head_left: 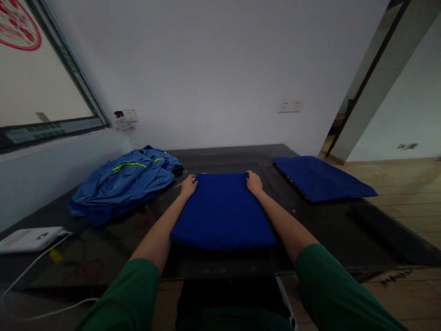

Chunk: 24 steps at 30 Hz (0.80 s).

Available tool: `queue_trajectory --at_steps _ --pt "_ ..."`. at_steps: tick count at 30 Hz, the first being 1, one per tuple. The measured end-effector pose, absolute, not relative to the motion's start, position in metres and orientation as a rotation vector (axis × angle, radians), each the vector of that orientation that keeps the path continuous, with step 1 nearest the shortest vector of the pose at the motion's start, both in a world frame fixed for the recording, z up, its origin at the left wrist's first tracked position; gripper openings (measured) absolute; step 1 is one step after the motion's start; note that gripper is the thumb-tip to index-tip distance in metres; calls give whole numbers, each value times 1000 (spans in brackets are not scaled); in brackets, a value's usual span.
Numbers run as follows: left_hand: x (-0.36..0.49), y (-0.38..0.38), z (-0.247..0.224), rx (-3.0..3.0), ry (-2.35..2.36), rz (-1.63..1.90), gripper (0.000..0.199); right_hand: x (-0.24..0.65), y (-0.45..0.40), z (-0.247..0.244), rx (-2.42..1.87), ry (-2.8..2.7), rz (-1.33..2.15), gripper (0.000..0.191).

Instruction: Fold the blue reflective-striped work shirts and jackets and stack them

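A dark blue folded garment (223, 211) lies flat on the black table (220, 161) right in front of me, roughly rectangular and wider toward my body. At its far left corner my left hand (189, 185) grips the edge, fingers curled over it. My right hand (254, 183) pinches the far right corner in the same way. Both forearms run along the sides of the cloth. The undersides of the corners, where the fingertips go, are hidden.
On the left sits a crumpled heap of blue clothes (134, 177) with yellow-green strips. A second folded dark blue garment (320, 177) lies at the right. A white device (31, 239) with a cable (32, 271) rests near the left edge. A wall (213, 78) stands behind the table.
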<state>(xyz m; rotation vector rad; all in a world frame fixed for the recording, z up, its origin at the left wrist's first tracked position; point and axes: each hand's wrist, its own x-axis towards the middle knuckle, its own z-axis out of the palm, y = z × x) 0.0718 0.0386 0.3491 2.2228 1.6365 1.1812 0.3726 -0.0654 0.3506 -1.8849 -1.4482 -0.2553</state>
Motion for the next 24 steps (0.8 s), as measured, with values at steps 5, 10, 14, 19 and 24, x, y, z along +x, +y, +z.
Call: queue_trajectory --at_steps 5,10,14,19,24 --pt "66 39 361 2346 1664 1107 43 369 -73 357 -1897 -1501 -360 48" --pt "78 37 393 2600 1526 1028 49 351 -71 382 -1822 -1697 -419 47" --pt "115 35 391 2819 1270 781 44 329 -56 383 -1789 -1952 -346 41" --pt "135 34 359 2911 1327 365 51 329 -42 364 -1850 -2097 -281 44" --pt "128 38 344 2888 1394 531 53 339 -41 349 -1814 -2121 -342 49"
